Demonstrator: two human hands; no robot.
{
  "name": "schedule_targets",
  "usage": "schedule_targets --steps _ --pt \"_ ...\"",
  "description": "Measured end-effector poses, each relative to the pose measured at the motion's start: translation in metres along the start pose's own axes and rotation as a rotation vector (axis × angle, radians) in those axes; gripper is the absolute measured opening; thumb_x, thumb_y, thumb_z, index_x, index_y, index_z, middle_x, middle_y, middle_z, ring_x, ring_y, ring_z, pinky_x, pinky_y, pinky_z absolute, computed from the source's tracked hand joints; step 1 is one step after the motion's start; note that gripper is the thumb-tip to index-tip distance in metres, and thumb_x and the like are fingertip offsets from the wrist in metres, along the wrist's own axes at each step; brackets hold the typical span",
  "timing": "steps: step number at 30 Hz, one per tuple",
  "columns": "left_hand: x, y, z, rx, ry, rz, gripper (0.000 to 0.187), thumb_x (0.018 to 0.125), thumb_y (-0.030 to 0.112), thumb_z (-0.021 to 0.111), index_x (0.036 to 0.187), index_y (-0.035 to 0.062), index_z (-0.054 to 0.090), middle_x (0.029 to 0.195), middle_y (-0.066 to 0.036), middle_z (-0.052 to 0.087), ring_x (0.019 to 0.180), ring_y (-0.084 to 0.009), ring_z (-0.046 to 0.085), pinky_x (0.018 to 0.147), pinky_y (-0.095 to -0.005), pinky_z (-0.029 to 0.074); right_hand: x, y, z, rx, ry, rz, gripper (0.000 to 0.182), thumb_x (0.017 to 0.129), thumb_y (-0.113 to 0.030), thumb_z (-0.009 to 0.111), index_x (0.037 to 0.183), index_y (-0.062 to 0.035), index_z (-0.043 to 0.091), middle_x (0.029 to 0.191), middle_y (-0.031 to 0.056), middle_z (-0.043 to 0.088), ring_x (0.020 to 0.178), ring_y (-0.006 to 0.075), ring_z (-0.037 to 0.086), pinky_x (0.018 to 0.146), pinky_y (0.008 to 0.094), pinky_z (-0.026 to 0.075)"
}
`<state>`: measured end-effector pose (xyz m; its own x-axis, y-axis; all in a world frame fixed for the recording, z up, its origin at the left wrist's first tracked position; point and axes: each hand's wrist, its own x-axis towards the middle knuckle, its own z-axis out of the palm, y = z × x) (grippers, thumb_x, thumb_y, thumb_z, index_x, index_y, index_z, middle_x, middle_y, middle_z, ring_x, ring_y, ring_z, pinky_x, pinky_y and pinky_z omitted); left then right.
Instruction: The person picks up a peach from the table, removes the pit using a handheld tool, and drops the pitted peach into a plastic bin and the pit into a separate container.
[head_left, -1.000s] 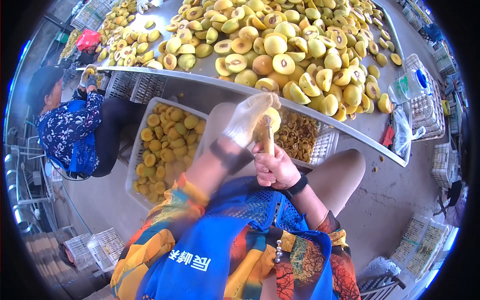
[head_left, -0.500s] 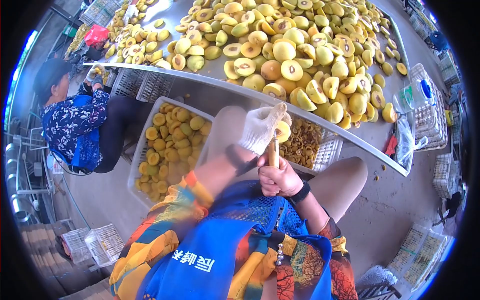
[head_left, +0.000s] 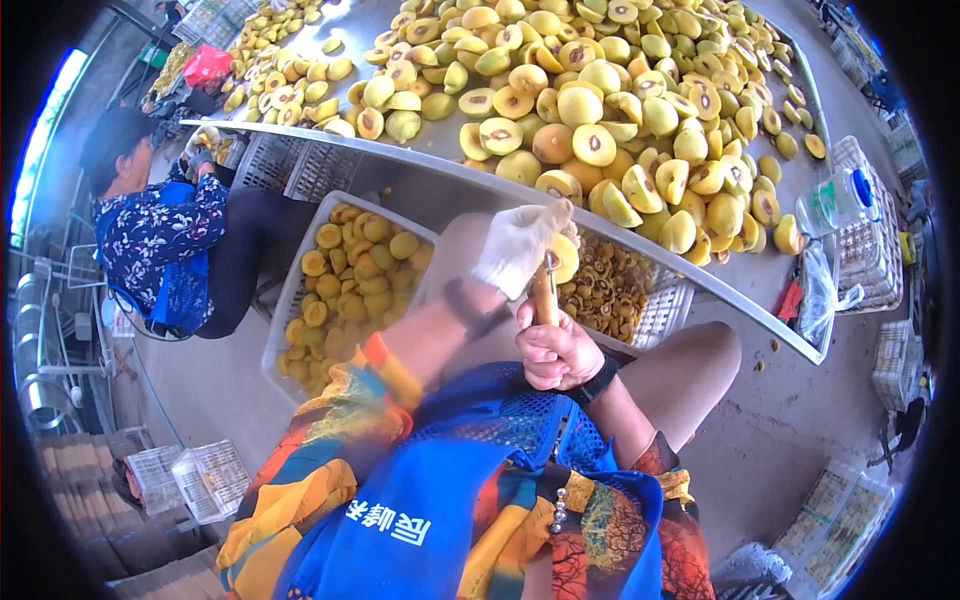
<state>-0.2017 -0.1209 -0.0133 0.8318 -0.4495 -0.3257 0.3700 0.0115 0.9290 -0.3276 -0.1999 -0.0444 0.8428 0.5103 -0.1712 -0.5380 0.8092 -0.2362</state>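
Observation:
Gloved in white, my left hand (head_left: 520, 248) is closed round a yellow halved fruit (head_left: 564, 258), whose cut side shows beside the fingers. Just below it, my bare right hand (head_left: 560, 352) grips the wooden handle of a small tool (head_left: 545, 298); its metal tip touches or nearly touches the fruit. Beneath the hands stands a crate of brown pits and scraps (head_left: 606, 290). To the left is a white crate (head_left: 285, 300) filled with halved fruit. A large heap of halved fruit (head_left: 600, 110) covers the metal table beyond.
The metal table's edge (head_left: 450, 172) runs slantwise just past my hands. At the left sits a co-worker (head_left: 165, 235) in a blue apron. A plastic jug (head_left: 838, 200), a clear bag (head_left: 818, 290) and stacked white crates (head_left: 868, 235) are at the right.
The view has shifted slightly, so the table and crates appear a little further right and lower. Both hands keep their holds, with the tool's metal tip now more visible at the fruit.

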Motion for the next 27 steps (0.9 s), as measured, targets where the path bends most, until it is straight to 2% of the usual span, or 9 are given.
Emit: schedule_targets --steps 2,6,11,13,16,18,20,24,27 --pt "0.0 0.004 0.001 0.029 0.029 -0.022 0.046 0.085 0.047 0.054 0.084 0.0008 0.061 0.073 -0.006 0.061 0.06 -0.0168 0.056 0.052 -0.0318 0.046 0.002 -0.001 -0.002 -0.036 -0.036 -0.045 0.014 0.087 -0.003 0.046 0.099 -0.0081 0.047 0.055 0.0 0.036 0.033 0.0045 0.026 0.032 0.0201 0.024" --pt "0.012 0.004 -0.012 -0.528 0.12 -0.417 0.045 0.086 0.053 0.046 0.088 0.0095 0.054 0.071 -0.008 0.059 0.06 -0.0256 0.059 0.05 -0.0356 0.048 -0.003 0.0 -0.004 -0.178 -0.122 -0.09 0.016 0.085 -0.001 0.048 0.1 -0.0052 0.046 0.055 0.0024 0.039 0.034 0.0066 0.029 0.032 0.022 0.028" --pt "0.014 0.002 -0.118 -0.592 0.131 -0.072 0.038 0.086 0.047 0.051 0.088 0.0092 0.058 0.078 -0.008 0.063 0.062 -0.024 0.061 0.05 -0.0317 0.048 -0.024 -0.016 -0.032 -0.647 0.34 -0.254 0.018 0.085 -0.007 0.051 0.102 -0.0024 0.046 0.064 0.0083 0.05 0.038 0.0118 0.042 0.038 0.0263 0.041" --pt "0.027 -0.008 -0.164 0.045 0.556 0.185 0.035 0.082 0.044 0.06 0.086 0.0096 0.062 0.081 -0.009 0.064 0.068 -0.0233 0.063 0.062 -0.0335 0.051 -0.018 -0.012 -0.069 -1.505 0.744 -0.194 0.023 0.081 -0.013 0.058 0.097 0.0003 0.048 0.067 0.0137 0.057 0.042 0.0181 0.053 0.044 0.0304 0.047" --pt "0.024 0.014 -0.179 1.089 0.704 0.374 0.037 0.075 0.036 0.067 0.096 0.0057 0.065 0.095 -0.011 0.065 0.086 -0.0239 0.062 0.078 -0.0333 0.048 -0.028 0.008 -0.125 -2.398 0.895 -0.346 0.028 0.077 -0.017 0.062 0.093 0.0014 0.049 0.065 0.0165 0.059 0.05 0.0223 0.061 0.049 0.0327 0.05" --pt "0.033 0.026 -0.16 1.199 0.632 0.539 0.038 0.074 0.037 0.066 0.098 0.0082 0.064 0.099 -0.009 0.064 0.089 -0.0241 0.061 0.079 -0.0348 0.047 -0.023 0.012 -0.125 -1.996 0.656 -0.474 0.028 0.076 -0.018 0.063 0.091 0.001 0.049 0.063 0.0173 0.059 0.054 0.0261 0.062 0.053 0.0362 0.05" --pt "0.064 0.034 -0.134 1.307 0.499 0.635 0.042 0.073 0.039 0.065 0.104 0.0123 0.061 0.103 -0.008 0.062 0.094 -0.0247 0.059 0.08 -0.0368 0.046 -0.008 0.001 -0.067 -1.553 0.828 -0.249 0.028 0.075 -0.02 0.064 0.086 -0.0001 0.048 0.067 0.0217 0.059 0.066 0.0354 0.061 0.06 0.0426 0.049" --pt "0.115 0.046 -0.074 1.772 0.232 0.7 0.05 0.072 0.037 0.062 0.117 0.0191 0.05 0.106 -0.01 0.055 0.101 -0.0273 0.053 0.083 -0.0423 0.042 -0.005 -0.001 -0.05 -1.788 0.804 -0.219 0.027 0.074 -0.022 0.064 0.084 -0.0013 0.048 0.069 0.0219 0.058 0.07 0.0408 0.058 0.061 0.045 0.045" --pt "0.141 0.049 -0.065 1.798 -0.011 0.484 0.048 0.072 0.034 0.062 0.116 0.0192 0.05 0.105 -0.011 0.055 0.099 -0.0281 0.054 0.082 -0.0423 0.044 -0.017 0.001 -0.046 -1.717 0.826 -0.302 0.027 0.074 -0.021 0.064 0.084 -0.0013 0.049 0.069 0.0219 0.058 0.07 0.0407 0.058 0.061 0.0452 0.045"
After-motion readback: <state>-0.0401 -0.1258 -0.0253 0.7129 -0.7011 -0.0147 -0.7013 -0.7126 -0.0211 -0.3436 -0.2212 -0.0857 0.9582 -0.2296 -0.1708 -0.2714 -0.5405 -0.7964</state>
